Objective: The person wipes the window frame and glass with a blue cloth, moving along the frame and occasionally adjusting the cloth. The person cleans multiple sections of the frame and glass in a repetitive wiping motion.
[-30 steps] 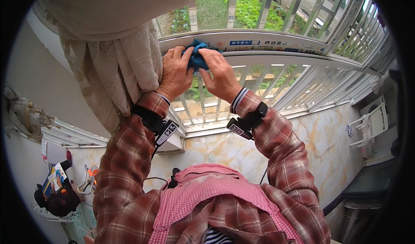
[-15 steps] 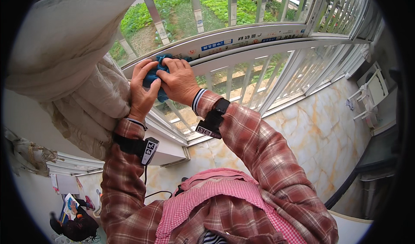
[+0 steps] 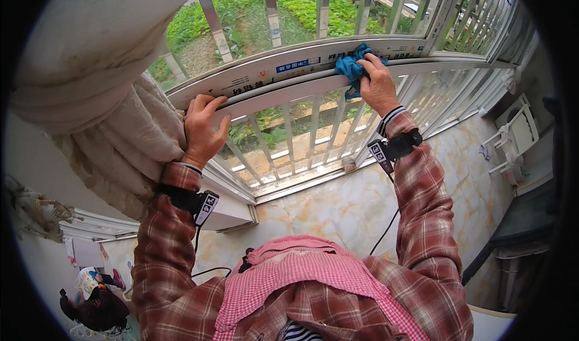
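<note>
Bunched on the window's middle rail (image 3: 253,81) is a blue cloth (image 3: 350,67), pressed there by my right hand (image 3: 379,87), its fingers closed over the cloth. One end of the cloth hangs below the rail. My left hand (image 3: 204,131) rests at the rail's left end, fingertips bent on its ledge and thumb apart, with nothing held in it. The rail is pale and carries printed film with blue labels. Beside my left hand hangs a bunched beige curtain (image 3: 129,142).
Metal bars (image 3: 271,15) stand outside the glass, with green plants beyond. Marble-patterned tiles (image 3: 319,220) cover the floor. A white chair (image 3: 517,130) stands at the right. Another person (image 3: 99,308) sits at the lower left. Thin black cables hang from both wrist devices.
My right hand has moved the blue cloth rightward along the rail, away from my left hand. My left hand, earlier on the cloth too, now rests on the rail without it.
</note>
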Available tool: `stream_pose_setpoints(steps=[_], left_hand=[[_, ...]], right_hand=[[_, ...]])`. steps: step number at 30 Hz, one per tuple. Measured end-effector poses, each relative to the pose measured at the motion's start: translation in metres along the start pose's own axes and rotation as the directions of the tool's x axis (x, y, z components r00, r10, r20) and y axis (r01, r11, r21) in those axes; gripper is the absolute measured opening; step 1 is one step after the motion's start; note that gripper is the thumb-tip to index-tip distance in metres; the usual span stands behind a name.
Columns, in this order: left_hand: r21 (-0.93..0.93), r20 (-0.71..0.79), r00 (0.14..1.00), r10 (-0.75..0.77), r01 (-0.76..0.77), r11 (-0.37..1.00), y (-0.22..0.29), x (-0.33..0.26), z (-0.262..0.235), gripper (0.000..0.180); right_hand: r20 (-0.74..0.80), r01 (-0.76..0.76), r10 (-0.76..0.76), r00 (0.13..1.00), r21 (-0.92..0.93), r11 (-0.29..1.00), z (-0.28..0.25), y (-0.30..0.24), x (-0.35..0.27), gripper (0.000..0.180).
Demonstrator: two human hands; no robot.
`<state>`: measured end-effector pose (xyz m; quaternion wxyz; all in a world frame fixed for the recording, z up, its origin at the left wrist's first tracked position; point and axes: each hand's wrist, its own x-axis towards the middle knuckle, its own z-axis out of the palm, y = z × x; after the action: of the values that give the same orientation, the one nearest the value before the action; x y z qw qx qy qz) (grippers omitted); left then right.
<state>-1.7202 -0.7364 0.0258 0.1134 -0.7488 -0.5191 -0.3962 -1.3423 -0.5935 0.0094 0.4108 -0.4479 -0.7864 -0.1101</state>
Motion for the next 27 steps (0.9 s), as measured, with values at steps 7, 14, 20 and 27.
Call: stream_pose_setpoints(steps=[7,14,20,27], left_hand=[[0.031,-0.022,1.000,-0.014,0.015,0.999,0.001,0.001,0.006,0.034],[0.085,-0.051,0.998,0.021,-0.016,0.996,0.005,0.003,0.009,0.032],[0.045,-0.090,0.996,0.013,-0.009,0.999,0.007,0.003,0.010,0.033],[-0.003,-0.074,0.997,0.007,-0.007,1.000,0.003,0.001,0.012,0.032]], right_hand=[[-0.026,0.094,-0.095,0.995,-0.028,0.995,0.028,-0.069,-0.009,0.059],[-0.119,0.280,-0.260,0.958,0.212,0.936,0.058,-0.166,0.007,0.038],[-0.109,0.353,-0.336,0.936,0.232,0.907,0.079,-0.206,0.008,0.035],[-0.137,0.323,-0.304,0.943,0.149,0.935,0.059,-0.132,-0.001,0.031]])
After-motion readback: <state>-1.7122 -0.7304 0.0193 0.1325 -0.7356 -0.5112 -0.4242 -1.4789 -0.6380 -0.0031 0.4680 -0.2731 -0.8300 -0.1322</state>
